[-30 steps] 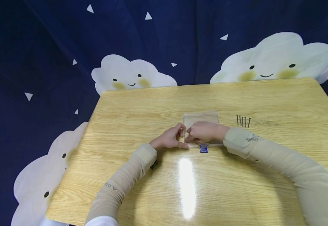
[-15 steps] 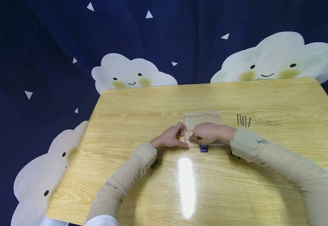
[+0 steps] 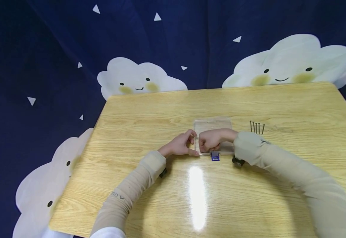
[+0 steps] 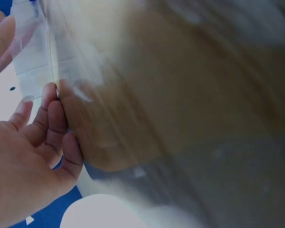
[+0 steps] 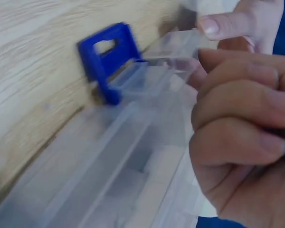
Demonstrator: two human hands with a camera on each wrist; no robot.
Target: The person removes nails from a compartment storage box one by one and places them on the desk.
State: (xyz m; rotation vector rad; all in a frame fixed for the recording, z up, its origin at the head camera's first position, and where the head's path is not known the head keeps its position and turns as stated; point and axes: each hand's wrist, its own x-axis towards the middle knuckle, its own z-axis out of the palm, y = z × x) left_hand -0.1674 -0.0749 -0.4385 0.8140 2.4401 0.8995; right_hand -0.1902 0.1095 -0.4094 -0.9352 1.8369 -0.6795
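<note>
A clear plastic box (image 3: pixel 227 149) lies unlatched, its transparent lid (image 3: pixel 212 123) laid back away from the person. My left hand (image 3: pixel 179 145) grips the box's left end, thumb at the front corner and fingers round the far side. In the left wrist view those fingers (image 4: pixel 47 123) reach down beside the box. Over the left part of the box is my right hand (image 3: pixel 212 139), its fingers curled in like a fist. I cannot tell whether its hidden fingertips hold anything. A blue latch (image 5: pixel 92 59) hangs from the box's front wall, left of the right hand in the right wrist view.
Several dark screws (image 3: pixel 256 127) lie in a row on the wooden table (image 3: pixel 149 112), to the right of the box. Behind the table hangs a dark blue curtain (image 3: pixel 167 39) with clouds and small triangles.
My right hand first shifts right, showing a thin pale piece at its fingertips, then turns into a fist over the box with that piece out of sight. The left hand stays on the box.
</note>
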